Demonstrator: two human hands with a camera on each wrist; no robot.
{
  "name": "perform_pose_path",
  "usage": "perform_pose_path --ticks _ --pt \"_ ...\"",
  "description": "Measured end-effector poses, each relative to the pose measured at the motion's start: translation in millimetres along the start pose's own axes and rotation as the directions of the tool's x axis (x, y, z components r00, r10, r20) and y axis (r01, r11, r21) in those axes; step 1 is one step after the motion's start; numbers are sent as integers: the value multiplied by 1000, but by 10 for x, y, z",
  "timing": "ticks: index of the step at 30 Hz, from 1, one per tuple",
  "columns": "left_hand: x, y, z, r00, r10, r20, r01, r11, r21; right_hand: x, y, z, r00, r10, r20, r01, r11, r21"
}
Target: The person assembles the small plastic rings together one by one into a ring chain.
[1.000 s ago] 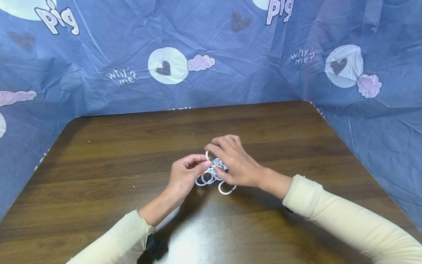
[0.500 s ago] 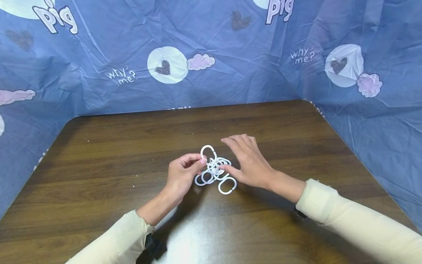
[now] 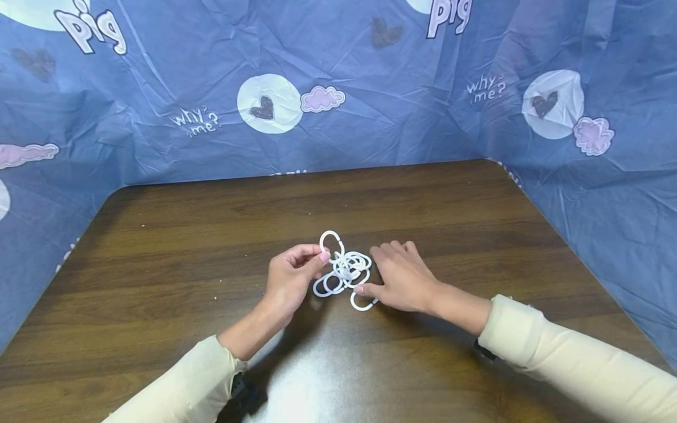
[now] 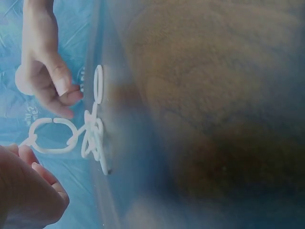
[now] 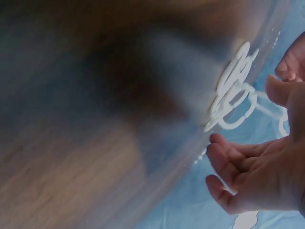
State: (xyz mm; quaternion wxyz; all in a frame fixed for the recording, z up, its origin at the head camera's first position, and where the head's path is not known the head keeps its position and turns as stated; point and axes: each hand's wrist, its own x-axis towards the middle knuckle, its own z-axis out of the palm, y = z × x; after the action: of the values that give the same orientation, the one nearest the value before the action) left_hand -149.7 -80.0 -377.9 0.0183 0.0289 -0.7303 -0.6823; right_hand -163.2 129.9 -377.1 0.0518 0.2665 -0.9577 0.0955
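Note:
My left hand (image 3: 290,276) pinches a white C-shaped plastic ring (image 3: 330,233) between thumb and fingers, tilted up at the far left of the heap. Several more such rings lie in a tangled heap (image 3: 353,271) on the table. In the left wrist view, a raised ring (image 4: 55,150) with a small gap in its top is linked between the left fingertips and the heap. At the heap's right side is my right hand (image 3: 404,279), holding nothing, its fingers spread from the thumb. That thumb overlaps the nearest ring (image 3: 362,309) in the head view.
The brown wooden table (image 3: 185,247) bears a few tiny white specks. A blue printed sheet (image 3: 370,141) hangs behind it and along its sides. Light sleeves (image 3: 513,329) cover both forearms, with a dark strap under each cuff.
The right hand has come off the upright ring, drawn right, then dropped toward the table beside the heap. The left hand keeps its pinch, and the raised ring has shifted slightly left.

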Motion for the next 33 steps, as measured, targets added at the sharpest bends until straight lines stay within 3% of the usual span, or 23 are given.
perform_pose_path --ticks 14,23,33 --pt "-5 16 1 1000 2 9 -2 1000 -5 -47 -273 101 996 25 85 -12 990 -143" --pt "-7 13 1 1000 4 7 -4 1000 -9 -74 -281 173 998 -60 8 60 972 -228" --pt "-13 27 28 1000 -3 15 3 1000 -23 -116 -243 177 999 -51 -13 47 977 -206"
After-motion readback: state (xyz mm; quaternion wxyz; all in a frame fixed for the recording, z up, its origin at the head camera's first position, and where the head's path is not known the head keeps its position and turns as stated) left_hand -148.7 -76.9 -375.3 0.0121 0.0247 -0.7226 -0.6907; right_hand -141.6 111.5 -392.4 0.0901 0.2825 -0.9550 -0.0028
